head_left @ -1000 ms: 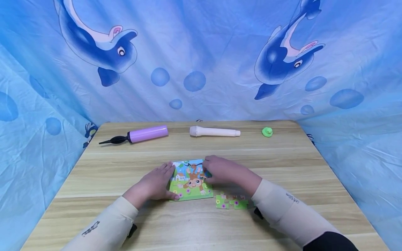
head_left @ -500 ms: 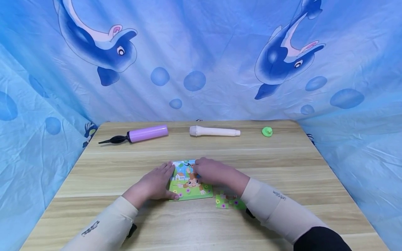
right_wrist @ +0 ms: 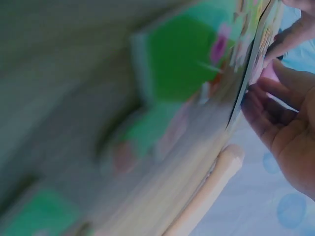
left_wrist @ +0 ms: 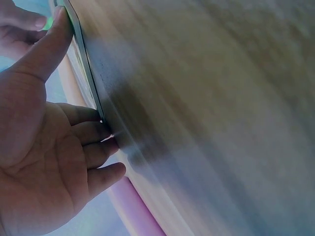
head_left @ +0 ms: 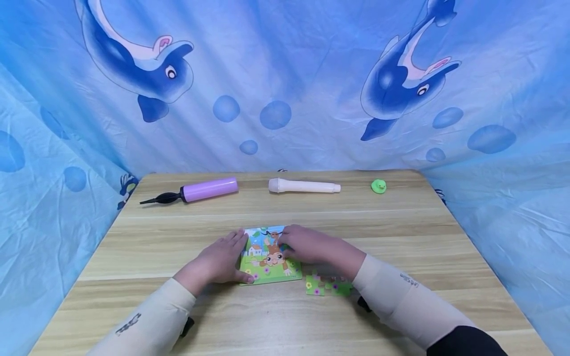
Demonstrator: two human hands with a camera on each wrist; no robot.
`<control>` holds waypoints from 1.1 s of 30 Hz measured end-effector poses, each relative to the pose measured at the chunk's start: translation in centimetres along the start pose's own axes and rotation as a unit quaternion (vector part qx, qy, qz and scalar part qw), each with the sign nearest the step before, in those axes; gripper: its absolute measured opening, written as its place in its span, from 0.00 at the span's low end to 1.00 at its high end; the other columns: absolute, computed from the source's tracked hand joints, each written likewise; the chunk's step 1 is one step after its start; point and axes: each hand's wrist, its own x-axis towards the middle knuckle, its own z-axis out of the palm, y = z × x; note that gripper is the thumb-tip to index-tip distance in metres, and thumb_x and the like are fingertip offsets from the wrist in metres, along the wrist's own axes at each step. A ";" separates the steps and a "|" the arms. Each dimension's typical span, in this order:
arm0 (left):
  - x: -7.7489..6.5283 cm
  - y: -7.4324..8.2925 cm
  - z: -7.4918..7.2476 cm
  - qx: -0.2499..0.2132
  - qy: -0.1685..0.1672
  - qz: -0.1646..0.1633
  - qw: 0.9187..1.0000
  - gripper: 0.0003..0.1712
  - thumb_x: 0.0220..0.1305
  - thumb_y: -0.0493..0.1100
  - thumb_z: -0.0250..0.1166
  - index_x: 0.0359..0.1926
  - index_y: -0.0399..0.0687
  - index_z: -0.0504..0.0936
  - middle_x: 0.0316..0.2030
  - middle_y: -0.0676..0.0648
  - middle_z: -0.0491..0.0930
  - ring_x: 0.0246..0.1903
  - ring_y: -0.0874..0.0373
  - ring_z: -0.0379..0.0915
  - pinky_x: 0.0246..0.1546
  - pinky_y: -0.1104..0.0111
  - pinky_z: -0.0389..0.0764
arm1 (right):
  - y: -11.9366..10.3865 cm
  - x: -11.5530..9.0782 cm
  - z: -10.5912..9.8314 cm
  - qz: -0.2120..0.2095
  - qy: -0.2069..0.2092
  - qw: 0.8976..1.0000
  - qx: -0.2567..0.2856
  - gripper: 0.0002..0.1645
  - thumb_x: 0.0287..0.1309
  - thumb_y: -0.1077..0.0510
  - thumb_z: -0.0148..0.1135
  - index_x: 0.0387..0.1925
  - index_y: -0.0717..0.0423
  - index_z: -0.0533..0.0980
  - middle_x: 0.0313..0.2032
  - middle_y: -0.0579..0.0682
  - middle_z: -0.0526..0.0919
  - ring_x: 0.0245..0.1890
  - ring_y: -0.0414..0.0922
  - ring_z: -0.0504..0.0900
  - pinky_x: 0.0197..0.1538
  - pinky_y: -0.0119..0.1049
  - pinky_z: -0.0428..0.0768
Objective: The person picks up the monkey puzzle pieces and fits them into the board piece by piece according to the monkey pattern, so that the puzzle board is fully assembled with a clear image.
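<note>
A square jigsaw puzzle [head_left: 269,274] with a monkey, a house and flowers lies flat at mid-table. My left hand [head_left: 220,259] rests along its left side, fingers extended at the edge and thumb on the near left corner, as the left wrist view also shows. Over the puzzle's upper right part is my right hand [head_left: 307,244]. Its bent fingertips touch the picture there and hide some of it. In the right wrist view the thumb stands apart from the fingers, with no piece showing between them. Loose green puzzle pieces [head_left: 315,286] lie just right of the near right corner.
Along the far side of the wooden table [head_left: 267,321] lie a purple hand pump [head_left: 210,190] with a black nozzle, a white toy microphone [head_left: 307,186] and a small green rubber duck [head_left: 379,186]. A blue dolphin-print curtain [head_left: 320,143] stands behind.
My right hand has gone left over the monkey, then back slightly right, uncovering part of the picture. My left hand has stayed in place.
</note>
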 end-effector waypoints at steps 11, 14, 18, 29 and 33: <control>0.1 0.1 -0.1 0.002 0.003 0.003 1.000 0.67 0.48 0.72 0.69 0.75 0.36 0.52 0.76 0.35 0.48 0.75 0.38 0.43 0.74 0.47 0.53 | 1.4 -4.6 0.1 0.065 -0.002 0.997 0.030 0.19 0.59 0.40 0.65 0.44 0.47 0.77 0.39 0.41 0.76 0.39 0.39 0.75 0.44 0.35 0.79; 0.0 0.2 -0.2 -0.001 0.002 0.001 1.000 0.67 0.48 0.72 0.69 0.75 0.35 0.52 0.76 0.35 0.47 0.75 0.38 0.43 0.74 0.47 0.53 | 1.3 -5.9 0.3 0.087 -0.029 0.995 0.042 0.21 0.54 0.37 0.68 0.40 0.45 0.76 0.34 0.40 0.72 0.34 0.39 0.71 0.36 0.33 0.74; 0.0 0.2 -0.2 -0.001 0.001 0.001 1.000 0.67 0.48 0.72 0.69 0.75 0.35 0.52 0.76 0.35 0.47 0.75 0.38 0.43 0.74 0.47 0.53 | 1.2 -7.2 0.9 0.087 -0.044 0.994 0.044 0.28 0.49 0.34 0.71 0.41 0.46 0.75 0.34 0.39 0.69 0.34 0.39 0.68 0.34 0.32 0.72; 0.1 0.1 0.1 0.003 0.005 0.004 1.000 0.67 0.48 0.73 0.69 0.75 0.36 0.52 0.76 0.35 0.48 0.75 0.38 0.43 0.74 0.47 0.53 | 0.1 -8.3 2.3 0.044 -0.024 0.999 0.007 0.26 0.50 0.39 0.72 0.44 0.48 0.75 0.33 0.36 0.69 0.36 0.36 0.67 0.37 0.29 0.73; 0.1 0.1 0.1 -0.001 0.004 0.002 1.000 0.67 0.48 0.73 0.69 0.75 0.35 0.52 0.76 0.35 0.48 0.75 0.39 0.43 0.74 0.46 0.53 | -0.1 -8.3 2.2 0.051 -0.026 0.998 0.015 0.22 0.51 0.44 0.72 0.43 0.49 0.75 0.33 0.37 0.68 0.36 0.37 0.67 0.36 0.29 0.71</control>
